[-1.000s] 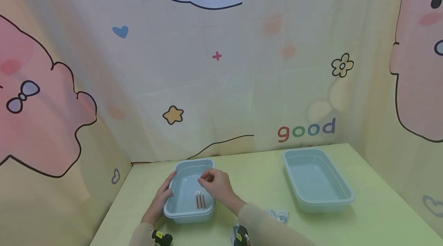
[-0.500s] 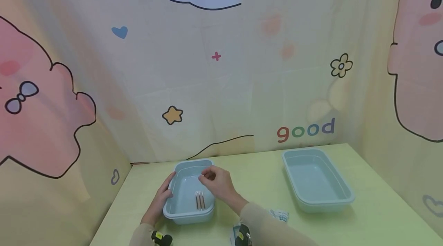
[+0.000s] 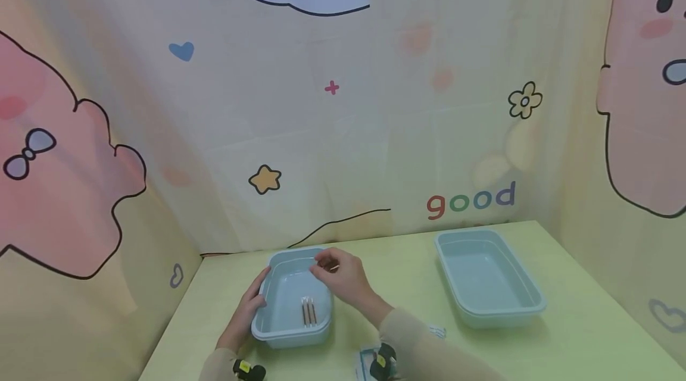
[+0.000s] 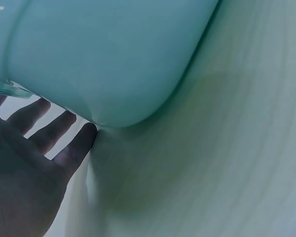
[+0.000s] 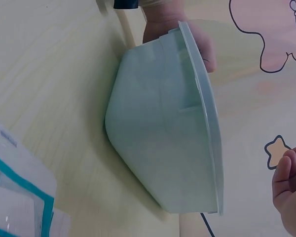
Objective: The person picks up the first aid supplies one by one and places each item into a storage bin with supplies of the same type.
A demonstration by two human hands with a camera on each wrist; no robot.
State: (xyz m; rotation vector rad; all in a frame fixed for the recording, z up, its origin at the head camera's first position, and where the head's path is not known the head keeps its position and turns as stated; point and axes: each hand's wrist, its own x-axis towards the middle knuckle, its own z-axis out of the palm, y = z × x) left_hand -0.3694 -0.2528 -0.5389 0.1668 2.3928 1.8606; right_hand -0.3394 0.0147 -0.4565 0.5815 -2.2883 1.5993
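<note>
A pale blue plastic tub (image 3: 292,336) stands at the left of the table. My left hand (image 3: 246,312) rests along its left side, the fingers stretched against the outer wall below the rim in the left wrist view. Three slim brown sticks with whitish tops (image 3: 308,312) lie side by side on the tub's floor near its front. Over the tub's right rim hovers my right hand (image 3: 345,277), its fingers curled toward the thumb; nothing shows between them. In the right wrist view, that hand appears only in part at the right edge.
A second, larger pale blue tub (image 3: 490,274) stands at the right. Near the front edge, a white and blue package (image 3: 365,363) lies partly under my right forearm. A crumpled printed wrapper (image 3: 438,331) peeks out beyond the sleeve. A printed curtain (image 3: 364,131) closes the back.
My right hand has risen slightly and drifted right, away from the sticks. The left hand and the tub keep their places, and the sticks lie as before. The head view has shifted slightly.
</note>
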